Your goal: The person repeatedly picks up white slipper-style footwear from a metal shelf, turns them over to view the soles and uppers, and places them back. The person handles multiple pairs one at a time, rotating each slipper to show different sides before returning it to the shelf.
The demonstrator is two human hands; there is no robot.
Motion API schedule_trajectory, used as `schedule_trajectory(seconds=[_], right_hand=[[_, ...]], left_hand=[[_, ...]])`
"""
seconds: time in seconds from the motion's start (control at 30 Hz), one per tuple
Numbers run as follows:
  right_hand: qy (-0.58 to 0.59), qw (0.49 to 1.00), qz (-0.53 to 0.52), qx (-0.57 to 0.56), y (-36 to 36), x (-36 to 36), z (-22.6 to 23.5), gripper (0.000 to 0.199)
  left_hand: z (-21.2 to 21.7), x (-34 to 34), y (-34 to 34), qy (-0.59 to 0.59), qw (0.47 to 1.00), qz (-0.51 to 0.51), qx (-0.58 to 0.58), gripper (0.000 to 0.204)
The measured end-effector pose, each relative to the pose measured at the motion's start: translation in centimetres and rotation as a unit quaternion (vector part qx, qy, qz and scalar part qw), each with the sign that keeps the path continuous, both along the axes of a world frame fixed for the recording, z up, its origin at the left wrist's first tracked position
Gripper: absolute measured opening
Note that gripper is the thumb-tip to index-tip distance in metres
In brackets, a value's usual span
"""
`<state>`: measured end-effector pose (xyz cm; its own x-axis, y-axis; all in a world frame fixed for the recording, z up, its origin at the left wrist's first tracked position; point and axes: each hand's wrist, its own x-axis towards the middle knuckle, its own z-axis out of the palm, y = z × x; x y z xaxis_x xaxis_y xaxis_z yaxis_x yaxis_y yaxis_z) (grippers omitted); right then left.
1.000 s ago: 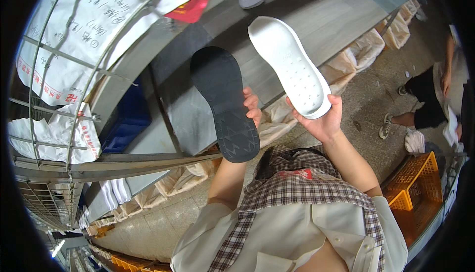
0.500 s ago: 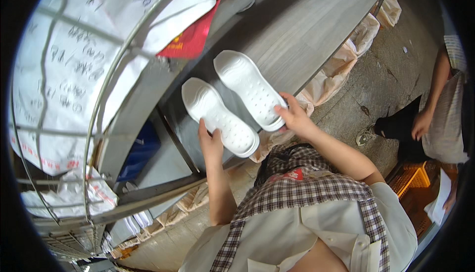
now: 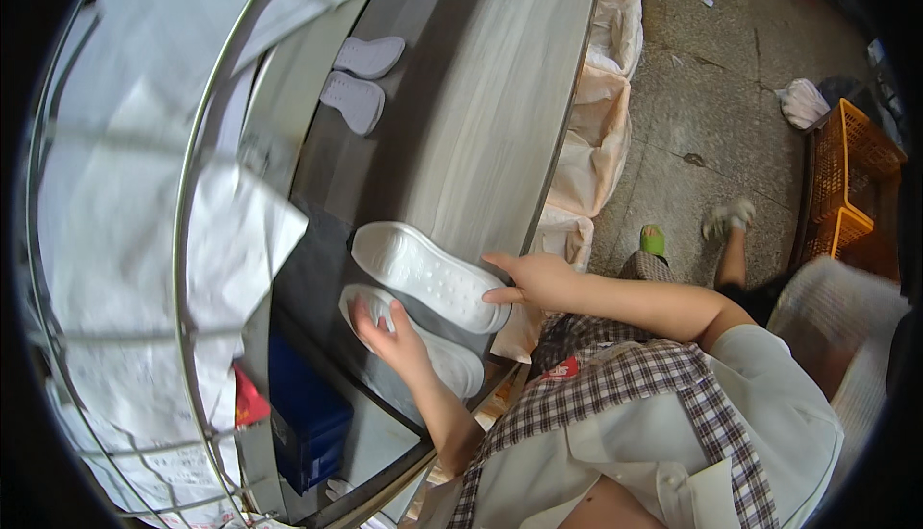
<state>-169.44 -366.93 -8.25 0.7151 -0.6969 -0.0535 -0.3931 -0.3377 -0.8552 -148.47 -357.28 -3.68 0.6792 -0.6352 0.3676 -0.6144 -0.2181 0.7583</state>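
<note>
Two white shoe soles lie side by side at the near end of a long bench [image 3: 481,115]. The far sole [image 3: 433,279] has rows of small dimples toward its right end. My right hand [image 3: 538,281] is at that end, thumb and forefinger stretched apart, a digit at the sole's edge. Over the near sole [image 3: 452,364] my left hand [image 3: 392,335] spreads its fingers, hiding part of its left half. Whether the left fingers press on it I cannot tell. Neither hand is wrapped round a sole.
Further up the bench rest two pale soles [image 3: 354,101]. Wire mesh [image 3: 192,240] with paper sheets stands at left, above a blue box [image 3: 306,414]. Cloth-lined bins [image 3: 596,135] line the bench's right side. At right are orange crates [image 3: 846,163] and another person's sleeve [image 3: 836,327].
The view has turned, bringing more of the bench into sight. Both soles now lie on the bench. My right hand's grip has loosened, and my left fingers have spread over the near sole.
</note>
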Motion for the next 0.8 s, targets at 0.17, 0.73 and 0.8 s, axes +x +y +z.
schedule_trajectory(seconds=[0.17,0.73,0.8], right_hand=[[-0.086,0.990,-0.044,0.106,-4.1,-6.6,-2.3,0.056],[0.140,0.921,-0.324,0.167,-20.4,-35.8,-10.1,0.025],[0.123,0.928,-0.315,0.157,-22.8,-35.8,-9.6,0.025]], left_hand=[[1.8,0.4,-13.0,0.142,0.985,-0.060,-0.080,0.057],[-6.1,16.7,-42.9,0.550,0.789,0.118,-0.249,0.035],[-4.8,13.4,-45.9,0.523,0.810,0.161,-0.209,0.031]])
